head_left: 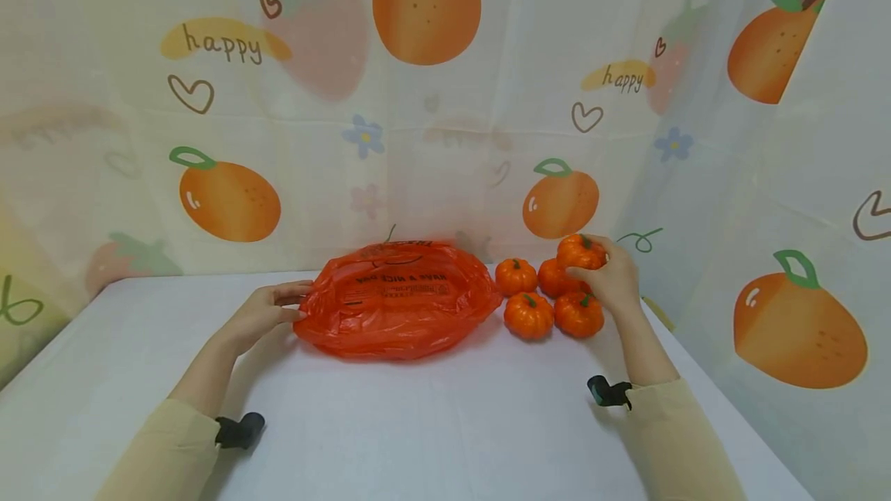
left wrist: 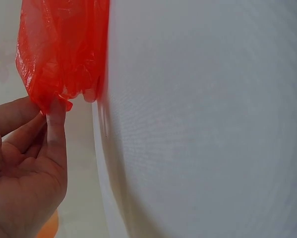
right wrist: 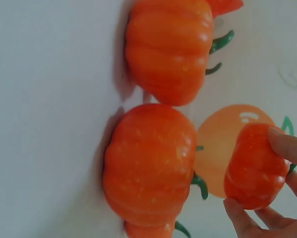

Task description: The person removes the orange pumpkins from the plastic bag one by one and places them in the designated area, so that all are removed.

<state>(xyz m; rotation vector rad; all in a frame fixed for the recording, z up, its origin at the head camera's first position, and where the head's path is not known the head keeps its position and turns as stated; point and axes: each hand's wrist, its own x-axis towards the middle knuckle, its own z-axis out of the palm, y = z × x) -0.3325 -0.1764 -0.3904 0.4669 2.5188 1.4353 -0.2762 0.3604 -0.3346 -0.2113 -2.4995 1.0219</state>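
Note:
A red plastic bag (head_left: 397, 304) lies puffed up on the table, with printed lettering on its upper face. At its left end my left hand (head_left: 261, 317) pinches the gathered plastic between thumb and fingers, as the left wrist view shows of the bag (left wrist: 64, 54). My right hand (head_left: 616, 277) grips a small orange pumpkin (head_left: 579, 252) with a green stem, lifted above the others. Below and beside it, several similar pumpkins (head_left: 529, 317) stand close together, right of the bag. In the right wrist view, fingertips hold the lifted pumpkin (right wrist: 257, 166) at its sides.
A white cloth (head_left: 445, 424) covers the table. Behind it hangs a pale curtain (head_left: 445, 161) printed with oranges and hearts, close to the table's back edge. Black wrist cameras (head_left: 240, 431) sit at both cuffs.

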